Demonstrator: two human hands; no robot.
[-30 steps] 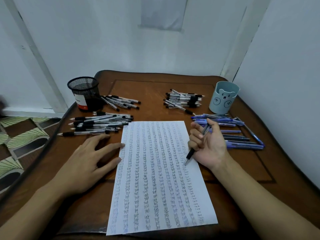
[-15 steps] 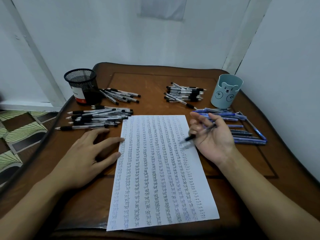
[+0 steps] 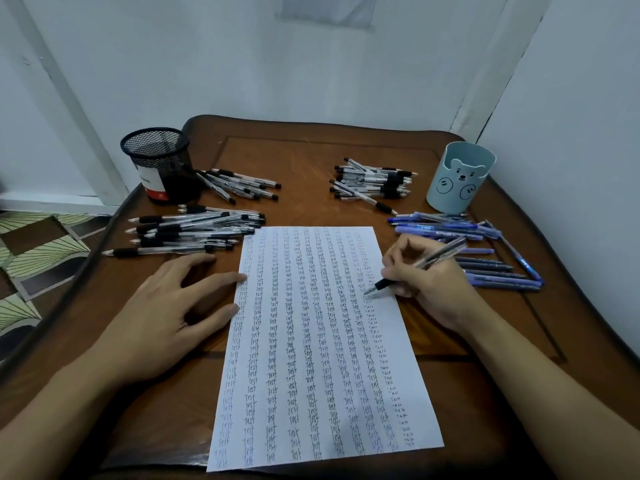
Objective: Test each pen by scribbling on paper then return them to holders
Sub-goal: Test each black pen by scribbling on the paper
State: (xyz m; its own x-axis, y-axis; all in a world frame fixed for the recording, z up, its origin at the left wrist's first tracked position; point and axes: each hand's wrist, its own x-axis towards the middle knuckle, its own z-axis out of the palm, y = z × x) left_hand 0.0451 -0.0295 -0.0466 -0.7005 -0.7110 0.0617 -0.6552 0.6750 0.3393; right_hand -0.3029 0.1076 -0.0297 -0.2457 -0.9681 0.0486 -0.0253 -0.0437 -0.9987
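pen (image 3: 415, 266) in right hand (image 3: 427, 278) — tip on paper (image 3: 311, 341)

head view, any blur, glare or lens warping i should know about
Head view: the wide lens bows the edges of the table and the wall lines; light is dim and even, with a soft shadow under the left hand; no glare on the paper; the tip of the pen in the right hand looks slightly soft.
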